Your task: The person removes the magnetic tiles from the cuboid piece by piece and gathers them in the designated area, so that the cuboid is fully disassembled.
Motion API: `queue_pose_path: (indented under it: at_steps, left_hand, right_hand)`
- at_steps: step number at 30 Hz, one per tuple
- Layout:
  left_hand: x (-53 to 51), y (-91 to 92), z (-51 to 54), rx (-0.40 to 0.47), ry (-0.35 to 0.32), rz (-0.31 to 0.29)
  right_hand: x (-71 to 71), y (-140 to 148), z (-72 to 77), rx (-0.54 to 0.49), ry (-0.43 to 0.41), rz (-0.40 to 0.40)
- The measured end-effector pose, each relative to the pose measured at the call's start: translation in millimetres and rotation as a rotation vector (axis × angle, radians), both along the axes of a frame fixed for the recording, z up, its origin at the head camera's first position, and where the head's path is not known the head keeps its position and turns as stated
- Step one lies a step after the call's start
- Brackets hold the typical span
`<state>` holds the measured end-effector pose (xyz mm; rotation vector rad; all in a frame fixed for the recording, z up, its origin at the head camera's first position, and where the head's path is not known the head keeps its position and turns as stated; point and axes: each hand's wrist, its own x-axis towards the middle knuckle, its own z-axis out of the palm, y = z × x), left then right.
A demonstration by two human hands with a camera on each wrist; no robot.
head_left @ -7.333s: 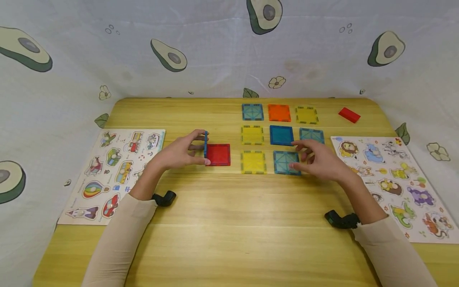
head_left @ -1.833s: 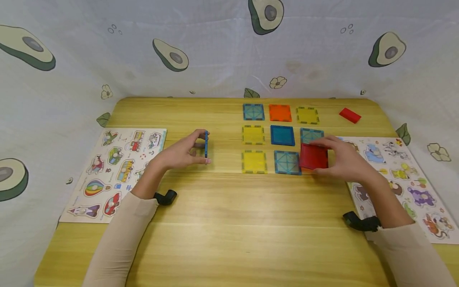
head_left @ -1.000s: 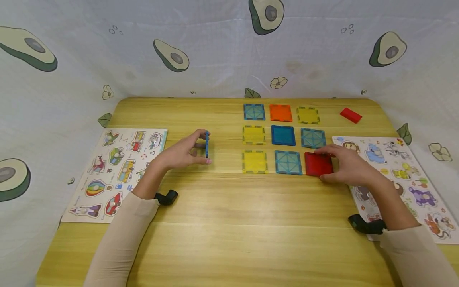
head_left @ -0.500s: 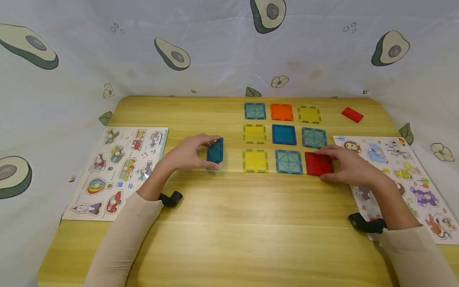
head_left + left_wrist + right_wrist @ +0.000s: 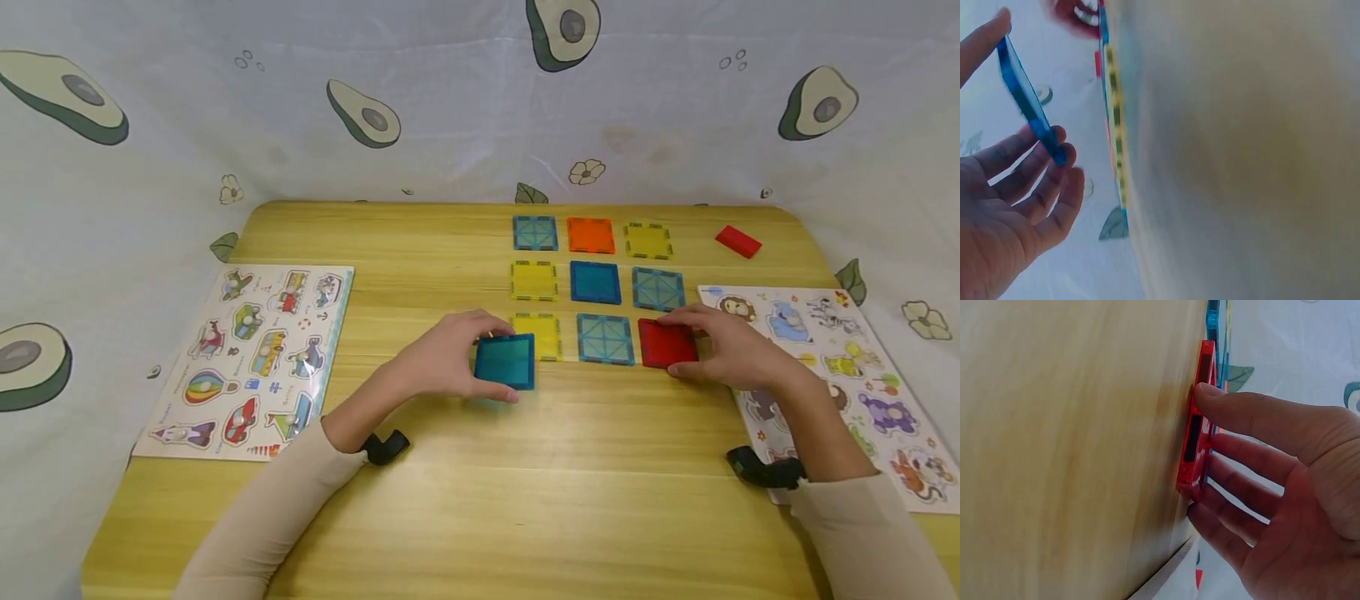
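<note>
My left hand [image 5: 442, 358] holds a blue square magnetic tile [image 5: 505, 362] by its edges, thumb on the near side and fingers on the far side. The tile is raised above the table, its face turned up, and partly covers the front-left yellow tile [image 5: 551, 337]. In the left wrist view the same blue tile [image 5: 1025, 94] shows tilted between thumb and fingertips. My right hand [image 5: 738, 346] grips a red square tile [image 5: 663, 343] lying at the right end of the front row. The right wrist view shows thumb and fingers on the red tile's [image 5: 1197, 425] opposite edges.
Behind lie more tiles in rows: pale blue [image 5: 605, 339], dark blue [image 5: 596, 282], orange [image 5: 591, 236] and several others. A small red rectangular block [image 5: 738, 242] sits at the back right. Picture puzzle boards lie at left [image 5: 247, 358] and right [image 5: 847, 383] on the wooden table [image 5: 525, 517].
The red tile, first beside my left hand, was carried by my right hand to the front row's right end. My left hand then moved right and nearer, turning its upright blue tile face up.
</note>
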<state>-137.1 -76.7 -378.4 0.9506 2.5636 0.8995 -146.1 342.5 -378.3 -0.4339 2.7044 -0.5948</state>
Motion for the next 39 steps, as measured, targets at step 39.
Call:
queue_pose_path:
  at_steps: [39]
  left_hand:
    - [38.2, 57.2, -33.2, -0.174, 0.197, -0.048]
  right_hand:
    - [1.0, -2.9, 0.4, -0.011, -0.005, -0.028]
